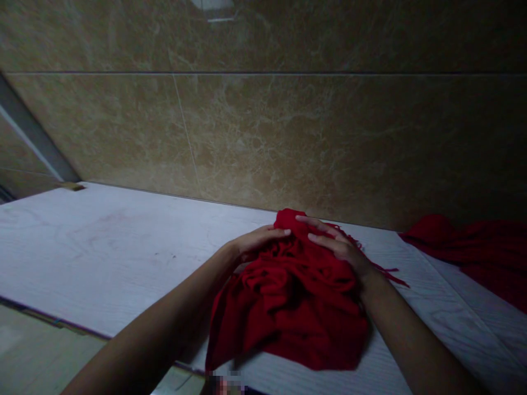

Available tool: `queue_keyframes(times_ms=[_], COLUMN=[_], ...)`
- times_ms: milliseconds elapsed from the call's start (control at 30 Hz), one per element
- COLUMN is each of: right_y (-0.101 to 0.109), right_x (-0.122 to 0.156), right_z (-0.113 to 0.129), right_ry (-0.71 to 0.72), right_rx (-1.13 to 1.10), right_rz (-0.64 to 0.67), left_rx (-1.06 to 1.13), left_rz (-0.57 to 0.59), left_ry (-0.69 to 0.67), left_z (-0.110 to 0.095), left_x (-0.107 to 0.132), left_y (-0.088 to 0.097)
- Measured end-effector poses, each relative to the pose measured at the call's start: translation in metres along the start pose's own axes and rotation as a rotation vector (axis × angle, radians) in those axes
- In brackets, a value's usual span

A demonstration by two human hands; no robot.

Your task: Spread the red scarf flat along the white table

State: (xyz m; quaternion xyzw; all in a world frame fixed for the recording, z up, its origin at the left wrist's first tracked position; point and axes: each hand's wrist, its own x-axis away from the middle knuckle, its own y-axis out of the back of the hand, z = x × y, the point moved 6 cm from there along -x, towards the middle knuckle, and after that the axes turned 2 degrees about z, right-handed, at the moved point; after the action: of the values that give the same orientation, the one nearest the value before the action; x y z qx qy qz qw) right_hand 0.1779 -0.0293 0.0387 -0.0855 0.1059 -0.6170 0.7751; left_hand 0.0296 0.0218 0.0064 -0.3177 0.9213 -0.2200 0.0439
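Observation:
A crumpled red scarf with thin fringe strands lies bunched on a white wood-grain board. On its left side my left hand presses in, thumb along the top and the other fingers mostly hidden by folds. My right hand clasps the far right side, its fingers laid over the cloth and pointing toward the left. Between them the two hands squeeze a rolled upper part of the scarf. Loose fringe trails out to the right, beyond my right wrist.
More red cloth lies at the right end of the white board. Behind stands a brown marbled tile wall. A grey metal post slants at the left, with a small yellowish block at its foot. Pale floor shows below the board's front edge.

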Motion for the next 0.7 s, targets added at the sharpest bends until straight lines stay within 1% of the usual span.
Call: queue_keyframes(times_ms=[33, 100, 233, 333, 400, 467, 567, 700], right_y=[-0.003, -0.003, 0.009, 0.022, 0.031, 0.037, 0.040, 0.033], right_x=[0.001, 0.002, -0.003, -0.008, -0.011, -0.013, -0.014, -0.010], right_z=[-0.001, 0.000, 0.010, 0.013, 0.014, 0.015, 0.016, 0.020], right_ry=[-0.012, -0.003, 0.130, 0.184, 0.208, 0.202, 0.140, 0.098], right_rx=[-0.004, -0.008, 0.003, 0.044, 0.049, 0.014, -0.013, -0.014], right_rz=[0.015, 0.003, -0.127, -0.239, -0.301, -0.326, -0.300, -0.258], left_rx=[0.021, 0.055, 0.133, 0.188, 0.192, 0.156, 0.093, 0.060], left_rz=[-0.011, -0.047, -0.170, -0.230, -0.229, -0.213, -0.181, -0.155], left_ry=[-0.028, -0.061, -0.068, -0.011, 0.035, 0.036, 0.023, 0.054], left_z=[-0.002, -0.007, -0.016, -0.019, -0.017, -0.017, -0.015, -0.010], left_x=[0.000, 0.000, 0.004, 0.006, 0.006, 0.005, 0.004, 0.003], left_y=[0.002, 0.005, 0.008, 0.007, 0.004, 0.001, -0.002, -0.002])
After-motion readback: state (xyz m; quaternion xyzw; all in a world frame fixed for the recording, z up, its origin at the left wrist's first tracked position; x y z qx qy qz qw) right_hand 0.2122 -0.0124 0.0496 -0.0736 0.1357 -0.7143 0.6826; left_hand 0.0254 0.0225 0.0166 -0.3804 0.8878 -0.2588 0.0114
